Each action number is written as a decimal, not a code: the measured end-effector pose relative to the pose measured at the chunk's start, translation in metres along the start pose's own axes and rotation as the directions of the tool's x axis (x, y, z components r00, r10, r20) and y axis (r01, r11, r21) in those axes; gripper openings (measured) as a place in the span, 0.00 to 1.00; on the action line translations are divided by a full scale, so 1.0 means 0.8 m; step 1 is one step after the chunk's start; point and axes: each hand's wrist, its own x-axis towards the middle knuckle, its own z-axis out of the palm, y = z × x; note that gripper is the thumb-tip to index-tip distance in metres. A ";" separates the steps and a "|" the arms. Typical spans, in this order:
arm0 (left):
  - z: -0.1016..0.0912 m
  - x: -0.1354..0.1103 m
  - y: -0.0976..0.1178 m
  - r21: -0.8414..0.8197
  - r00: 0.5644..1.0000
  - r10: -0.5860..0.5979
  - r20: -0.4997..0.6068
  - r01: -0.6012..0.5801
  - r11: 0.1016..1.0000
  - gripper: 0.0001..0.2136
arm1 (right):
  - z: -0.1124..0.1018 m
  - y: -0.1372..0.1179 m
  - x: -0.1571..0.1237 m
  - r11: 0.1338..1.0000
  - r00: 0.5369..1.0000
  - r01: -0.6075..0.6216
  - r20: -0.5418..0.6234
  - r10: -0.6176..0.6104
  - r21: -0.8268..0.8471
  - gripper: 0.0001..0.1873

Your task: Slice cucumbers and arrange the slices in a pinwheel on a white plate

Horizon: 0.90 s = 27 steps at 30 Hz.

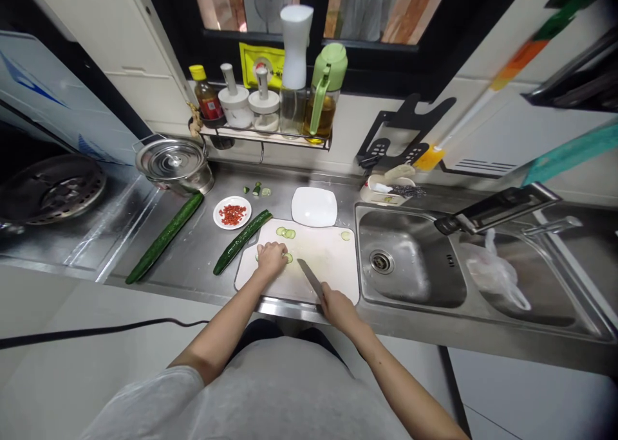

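1. Head view: the left hand (271, 258) lies flat on cucumber slices (288, 257) on the white cutting board (333, 266), fingers curled over them.
2. The right hand (338, 306) is closed around a knife (309, 277). The blade points up and left toward the slices, just beside the left hand. The left hand is nearer to them.
3. A half cucumber (242, 240) leans on the board's left edge. A long cucumber (165, 237) lies farther left on the desk (193, 266).
4. A dish of red chili (232, 213) and a white plate (314, 206) sit behind. The sink (410, 266) is on the right.
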 end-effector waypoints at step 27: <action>-0.041 -0.026 -0.095 -0.386 0.940 -0.330 -0.083 0.276 0.880 0.07 | 0.017 0.038 0.016 0.994 0.994 -0.073 -0.072 0.079 0.084 0.13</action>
